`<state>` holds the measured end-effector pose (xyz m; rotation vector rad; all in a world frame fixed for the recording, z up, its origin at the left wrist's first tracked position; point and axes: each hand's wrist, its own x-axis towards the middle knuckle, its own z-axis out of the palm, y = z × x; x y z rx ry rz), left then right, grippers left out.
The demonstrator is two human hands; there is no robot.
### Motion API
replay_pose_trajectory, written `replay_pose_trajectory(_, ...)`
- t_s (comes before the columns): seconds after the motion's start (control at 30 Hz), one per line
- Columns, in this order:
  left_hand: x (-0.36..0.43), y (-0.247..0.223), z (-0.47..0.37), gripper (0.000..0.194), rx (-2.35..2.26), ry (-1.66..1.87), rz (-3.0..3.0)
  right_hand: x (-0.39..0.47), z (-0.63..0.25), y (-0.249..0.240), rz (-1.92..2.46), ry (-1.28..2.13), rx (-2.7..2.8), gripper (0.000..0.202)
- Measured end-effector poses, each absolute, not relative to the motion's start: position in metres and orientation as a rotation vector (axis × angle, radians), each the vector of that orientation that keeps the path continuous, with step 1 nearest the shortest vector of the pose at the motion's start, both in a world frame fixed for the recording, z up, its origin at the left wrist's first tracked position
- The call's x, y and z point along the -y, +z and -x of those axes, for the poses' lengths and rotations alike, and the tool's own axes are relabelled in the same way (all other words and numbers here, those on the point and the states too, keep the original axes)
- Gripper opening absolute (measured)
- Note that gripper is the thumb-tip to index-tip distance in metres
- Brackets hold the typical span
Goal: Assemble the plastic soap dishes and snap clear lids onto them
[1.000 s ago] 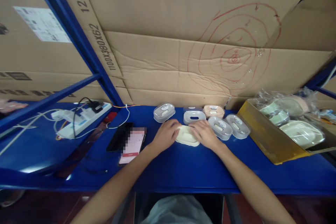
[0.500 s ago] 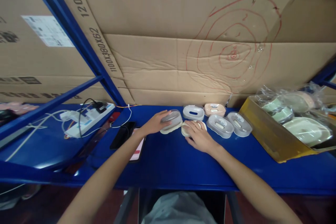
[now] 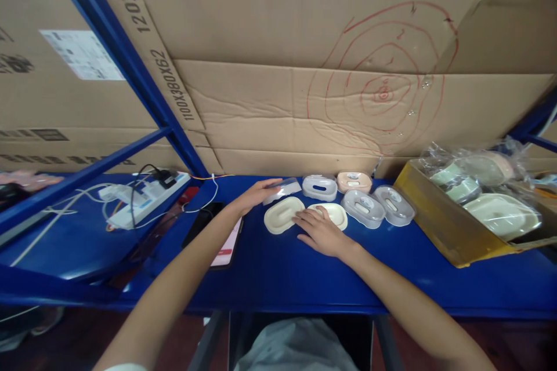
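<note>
My left hand [image 3: 257, 195] grips a clear oval plastic lid [image 3: 285, 188], tilted up on its edge. In front of the lid a cream oval dish [image 3: 281, 216], which looks like a soap dish base, lies on the blue table. My right hand [image 3: 324, 233] has its fingers stretched out, with the fingertips at that dish's right edge. A second cream oval piece [image 3: 337, 214] lies partly under the right hand. Behind and to the right stand lidded oval boxes: a white one [image 3: 319, 188], a pink one [image 3: 354, 182] and two greyish ones [image 3: 364, 208] with clear covers.
An open cardboard box [image 3: 429, 220] at the right holds plastic-wrapped oval dishes [image 3: 502, 215]. At the left lie a phone [image 3: 228, 245], a dark object [image 3: 201, 223] and a white power strip [image 3: 148, 200] with cables. A cardboard wall [image 3: 243, 93] rises behind the blue table [image 3: 278, 284].
My left hand has lifted the clear lid off the cream dish and moved it back, uncovering the dish. My right hand has shifted left from the second cream piece to the first dish's edge.
</note>
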<state>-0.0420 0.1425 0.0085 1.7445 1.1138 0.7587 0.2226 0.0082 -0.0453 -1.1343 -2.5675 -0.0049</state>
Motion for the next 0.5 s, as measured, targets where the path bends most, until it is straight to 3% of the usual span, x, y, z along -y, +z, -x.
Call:
replay_pose_trajectory(0.13, -0.143, 0.009, 0.039, 0.083, -1.146, 0.826, -1.677, -0.008, -0.222, -0.046, 1.137, -0.008, 2.569, 0.05)
replay_pose_trajectory(0.3, -0.127, 0.003, 0.029, 0.06, -1.157, 0.819, -1.792, -0.005, -0.219, -0.045, 1.141, -0.024, 2.569, 0.057)
replay_pose_trajectory(0.5, -0.137, 0.001, 0.031, 0.049, -1.285, 0.788, -1.983, -0.006, -0.219, -0.046, 1.156, 0.029, 2.598, 0.057)
